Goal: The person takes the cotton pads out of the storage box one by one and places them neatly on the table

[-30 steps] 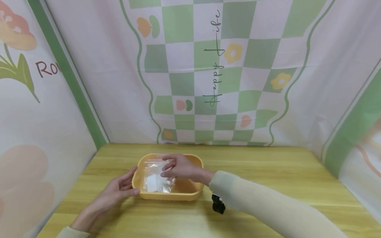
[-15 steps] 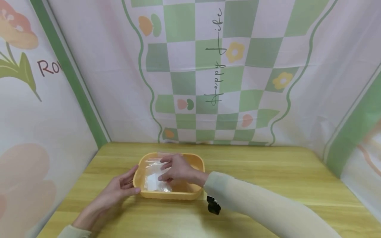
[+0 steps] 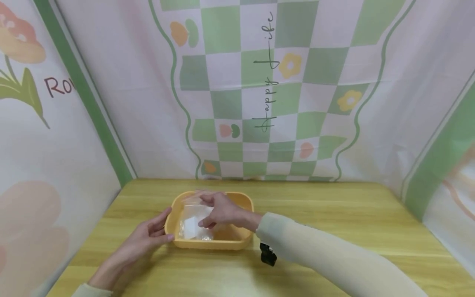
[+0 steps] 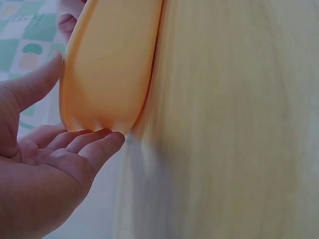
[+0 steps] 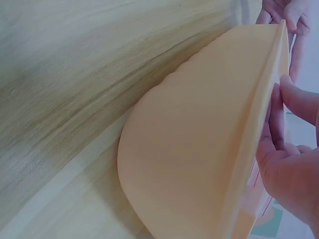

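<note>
A shallow orange-yellow plastic basin [image 3: 228, 245] stands on the table in the head view. Inside its left half lies a clear zip bag [image 3: 194, 200] with a flat white piece [image 3: 191, 228] in or under it; I cannot tell which. My left hand [image 3: 146, 235] rests at the basin's left end. In the left wrist view its fairly straight fingers [image 4: 99, 144] touch the end wall, the thumb at the rim. My right hand [image 3: 224, 211] reaches over the front rim, its thumb and fingers drawn together on the bag. The bag partly hides behind this hand.
The wood-grain table [image 3: 326, 231] extends to the right of the basin and in front of it. A printed cloth [image 3: 259, 103] hangs behind the table, with more cloth at both sides. A small black device [image 3: 268, 254] sits under the right wrist.
The right thumb has come down a little onto the bag, and its fingers have drawn in. The bag's upper part has shifted and lifted towards the back rim. The left hand stays put.
</note>
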`<state>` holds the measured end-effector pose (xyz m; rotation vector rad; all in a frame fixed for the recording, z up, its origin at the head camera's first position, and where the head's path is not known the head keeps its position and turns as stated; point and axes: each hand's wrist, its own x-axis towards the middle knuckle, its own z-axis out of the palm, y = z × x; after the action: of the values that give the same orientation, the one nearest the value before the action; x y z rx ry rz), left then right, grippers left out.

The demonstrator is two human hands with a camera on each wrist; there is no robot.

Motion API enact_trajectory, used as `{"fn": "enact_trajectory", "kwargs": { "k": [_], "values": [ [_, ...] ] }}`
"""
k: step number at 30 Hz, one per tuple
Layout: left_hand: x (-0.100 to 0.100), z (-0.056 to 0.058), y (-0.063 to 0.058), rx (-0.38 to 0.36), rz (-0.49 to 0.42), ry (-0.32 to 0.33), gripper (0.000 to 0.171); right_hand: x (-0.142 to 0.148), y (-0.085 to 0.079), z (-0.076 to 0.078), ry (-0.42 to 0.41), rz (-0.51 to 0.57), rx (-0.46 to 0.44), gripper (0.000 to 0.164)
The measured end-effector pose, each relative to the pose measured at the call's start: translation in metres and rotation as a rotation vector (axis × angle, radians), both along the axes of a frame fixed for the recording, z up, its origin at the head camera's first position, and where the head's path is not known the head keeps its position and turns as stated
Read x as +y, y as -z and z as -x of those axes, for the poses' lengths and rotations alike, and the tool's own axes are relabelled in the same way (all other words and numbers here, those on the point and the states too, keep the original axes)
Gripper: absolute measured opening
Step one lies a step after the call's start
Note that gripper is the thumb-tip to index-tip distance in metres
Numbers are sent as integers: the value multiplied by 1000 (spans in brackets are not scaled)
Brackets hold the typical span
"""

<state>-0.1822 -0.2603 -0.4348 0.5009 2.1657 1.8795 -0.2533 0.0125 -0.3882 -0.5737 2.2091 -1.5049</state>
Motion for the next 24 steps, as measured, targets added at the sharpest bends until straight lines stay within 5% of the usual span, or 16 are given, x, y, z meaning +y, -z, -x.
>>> {"fn": "enact_trajectory", "kwargs": {
  "k": [24],
  "values": [
    [1, -1, 0, -16, -14, -20, 93, 23, -25, -1, -65, -124, 50, 96]
  ]
}}
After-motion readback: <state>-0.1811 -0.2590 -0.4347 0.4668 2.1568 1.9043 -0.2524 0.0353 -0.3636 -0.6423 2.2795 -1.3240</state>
